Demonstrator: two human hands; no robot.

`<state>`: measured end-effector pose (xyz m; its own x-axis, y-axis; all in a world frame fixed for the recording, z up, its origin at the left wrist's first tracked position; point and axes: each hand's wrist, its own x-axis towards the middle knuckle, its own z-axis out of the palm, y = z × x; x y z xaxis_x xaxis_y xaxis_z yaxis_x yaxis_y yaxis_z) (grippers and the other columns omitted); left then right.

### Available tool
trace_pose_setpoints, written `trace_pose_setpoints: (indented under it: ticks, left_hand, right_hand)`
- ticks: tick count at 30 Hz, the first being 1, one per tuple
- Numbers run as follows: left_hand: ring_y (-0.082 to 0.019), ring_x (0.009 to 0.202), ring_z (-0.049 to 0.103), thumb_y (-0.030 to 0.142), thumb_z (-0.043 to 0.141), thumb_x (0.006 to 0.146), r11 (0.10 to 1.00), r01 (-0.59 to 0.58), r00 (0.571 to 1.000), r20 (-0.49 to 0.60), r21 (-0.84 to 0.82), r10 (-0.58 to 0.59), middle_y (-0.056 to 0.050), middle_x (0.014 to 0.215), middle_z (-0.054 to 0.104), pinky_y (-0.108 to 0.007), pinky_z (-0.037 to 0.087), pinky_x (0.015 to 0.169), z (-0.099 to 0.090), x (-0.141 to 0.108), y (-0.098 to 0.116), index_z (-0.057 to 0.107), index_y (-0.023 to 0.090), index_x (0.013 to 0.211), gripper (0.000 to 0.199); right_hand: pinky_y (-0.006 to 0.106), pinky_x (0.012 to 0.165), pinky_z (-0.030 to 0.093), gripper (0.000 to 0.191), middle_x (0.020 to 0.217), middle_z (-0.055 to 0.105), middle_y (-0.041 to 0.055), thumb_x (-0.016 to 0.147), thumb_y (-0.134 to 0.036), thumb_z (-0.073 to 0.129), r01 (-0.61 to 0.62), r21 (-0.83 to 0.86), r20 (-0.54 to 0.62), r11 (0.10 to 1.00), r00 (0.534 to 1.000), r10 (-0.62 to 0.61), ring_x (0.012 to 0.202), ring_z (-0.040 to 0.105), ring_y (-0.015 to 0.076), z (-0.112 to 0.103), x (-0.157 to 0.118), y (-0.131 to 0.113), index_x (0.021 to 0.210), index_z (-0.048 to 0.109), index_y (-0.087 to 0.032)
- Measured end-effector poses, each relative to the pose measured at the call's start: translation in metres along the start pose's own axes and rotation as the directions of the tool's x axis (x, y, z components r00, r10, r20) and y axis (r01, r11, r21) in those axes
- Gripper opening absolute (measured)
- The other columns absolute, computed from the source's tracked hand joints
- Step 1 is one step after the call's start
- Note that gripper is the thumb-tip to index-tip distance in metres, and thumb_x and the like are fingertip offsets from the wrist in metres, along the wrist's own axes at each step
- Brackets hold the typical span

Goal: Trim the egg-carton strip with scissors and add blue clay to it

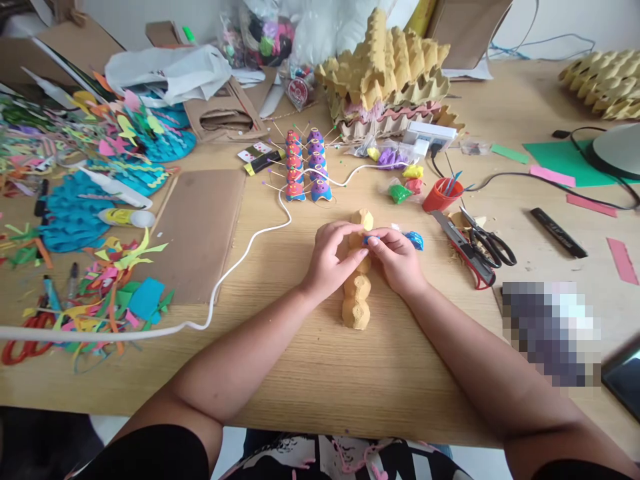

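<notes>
A yellow egg-carton strip (357, 301) of several cups lies lengthwise on the table in front of me. My left hand (331, 257) curls over its middle from the left, with thumb and index finger around one cup. My right hand (403, 263) pinches a small lump of blue modelling clay (371, 240) just over the strip, close to the left fingertips. More blue clay in a clear wrapper (414, 241) rests beyond the right knuckles. Part of the strip is hidden by my fingers. Farther back stand a red painted carton strip (295, 175) and a purple one (319, 175), with pins sticking out.
A white cable (255, 237) snakes across the left side. Paper scraps (107, 293), cardboard (200, 233) and blue carton pieces (75, 210) lie left. To the right are a utility knife (465, 250), pliers (487, 240) and a red cup (443, 195). Egg trays (385, 80) are stacked behind.
</notes>
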<state>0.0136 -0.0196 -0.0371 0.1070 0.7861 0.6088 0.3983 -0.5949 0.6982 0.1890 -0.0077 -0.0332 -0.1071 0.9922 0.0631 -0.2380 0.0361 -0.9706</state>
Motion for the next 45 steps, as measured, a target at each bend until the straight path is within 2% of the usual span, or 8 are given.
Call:
trace_pose_setpoints:
  ticks: [3, 6, 9, 13, 16, 20, 32, 45]
  left_hand:
    - [-0.024, 0.124, 0.069, 0.036, 0.076, 0.102, 0.999, -0.046, 0.999, 0.002, 0.015, 0.046, -0.008, 0.125, 0.076, -0.044, 0.053, 0.113, -0.0006, 0.0015, 0.0024, 0.072, 0.026, 0.127, 0.028]
    - [-0.023, 0.118, 0.071, 0.04, 0.075, 0.103, 0.997, -0.072, 0.997, -0.019, 0.021, 0.073, -0.007, 0.118, 0.077, -0.043, 0.055, 0.11, -0.0004, 0.0019, 0.0028, 0.076, 0.026, 0.117, 0.02]
    - [-0.023, 0.116, 0.071, 0.042, 0.073, 0.104, 0.995, -0.099, 0.994, -0.035, 0.028, 0.1, -0.006, 0.112, 0.078, -0.043, 0.055, 0.11, -0.0003, 0.0019, 0.0017, 0.079, 0.027, 0.107, 0.017]
    - [-0.022, 0.114, 0.072, 0.046, 0.068, 0.107, 0.998, -0.058, 0.997, -0.047, 0.012, 0.059, -0.006, 0.108, 0.08, -0.044, 0.055, 0.11, -0.0002, 0.0024, -0.001, 0.079, 0.026, 0.104, 0.023]
    - [-0.022, 0.111, 0.072, 0.047, 0.068, 0.107, 0.999, -0.02, 0.997, -0.081, -0.039, 0.017, -0.006, 0.108, 0.08, -0.043, 0.055, 0.107, 0.0001, 0.003, -0.0031, 0.079, 0.025, 0.104, 0.025]
    - [-0.022, 0.111, 0.073, 0.05, 0.067, 0.106, 0.998, 0.013, 0.998, -0.061, -0.064, -0.017, -0.006, 0.108, 0.08, -0.044, 0.055, 0.107, 0.001, 0.0032, -0.0037, 0.078, 0.025, 0.104, 0.027]
    - [-0.022, 0.111, 0.072, 0.042, 0.068, 0.108, 0.998, -0.018, 0.999, -0.028, -0.064, 0.016, -0.007, 0.111, 0.08, -0.043, 0.055, 0.105, 0.0033, 0.0019, -0.0027, 0.077, 0.026, 0.11, 0.019]
    - [-0.023, 0.11, 0.073, 0.056, 0.066, 0.106, 0.998, 0.01, 0.999, -0.033, -0.062, -0.012, -0.008, 0.108, 0.08, -0.045, 0.056, 0.106, 0.0049, 0.0012, -0.0053, 0.077, 0.024, 0.105, 0.034]
  right_hand:
    - [0.03, 0.07, 0.052, 0.052, 0.078, 0.072, 0.0004, 0.072, -0.073, 0.094, 0.0, -0.031, -0.001, 1.0, 1.0, 0.0, 0.073, 0.06, 0.015, 0.001, -0.0021, -0.0012, 0.078, 0.076, -0.024]
    - [0.028, 0.058, 0.04, 0.058, 0.067, 0.063, -0.0011, 0.074, -0.077, 0.09, 0.006, -0.118, 0.014, 0.993, 1.0, -0.004, 0.063, 0.048, 0.0124, 0.0007, -0.0035, -0.0025, 0.071, 0.072, -0.021]
    - [0.029, 0.055, 0.032, 0.069, 0.06, 0.052, -0.0021, 0.08, -0.087, 0.077, 0.039, -0.185, 0.029, 0.982, 0.999, -0.034, 0.059, 0.04, 0.0116, 0.0003, -0.0037, -0.0029, 0.065, 0.066, -0.021]
    - [0.031, 0.061, 0.038, 0.072, 0.064, 0.055, -0.0002, 0.087, -0.09, 0.066, 0.093, -0.199, 0.079, 0.976, 0.994, -0.078, 0.063, 0.045, 0.0137, 0.0015, -0.0039, -0.0037, 0.067, 0.064, -0.021]
    - [0.032, 0.067, 0.044, 0.063, 0.072, 0.06, 0.0006, 0.09, -0.083, 0.07, 0.135, -0.199, 0.135, 0.971, 0.985, -0.109, 0.069, 0.05, 0.0153, 0.0025, -0.0045, -0.0058, 0.074, 0.066, -0.022]
    - [0.032, 0.069, 0.046, 0.058, 0.076, 0.061, 0.0003, 0.088, -0.081, 0.074, 0.146, -0.206, 0.121, 0.968, 0.985, -0.123, 0.072, 0.052, 0.0165, 0.0017, -0.0044, -0.0074, 0.086, 0.071, -0.023]
    - [0.032, 0.07, 0.046, 0.058, 0.076, 0.059, -0.0002, 0.087, -0.081, 0.075, 0.124, -0.183, 0.109, 0.975, 0.988, -0.105, 0.073, 0.05, 0.0165, 0.0025, -0.0027, -0.0055, 0.083, 0.067, -0.023]
    - [0.032, 0.064, 0.041, 0.067, 0.067, 0.052, -0.0016, 0.085, -0.089, 0.066, 0.127, -0.271, 0.076, 0.954, 0.991, -0.11, 0.066, 0.044, 0.0154, 0.0035, -0.003, -0.0014, 0.072, 0.06, -0.024]
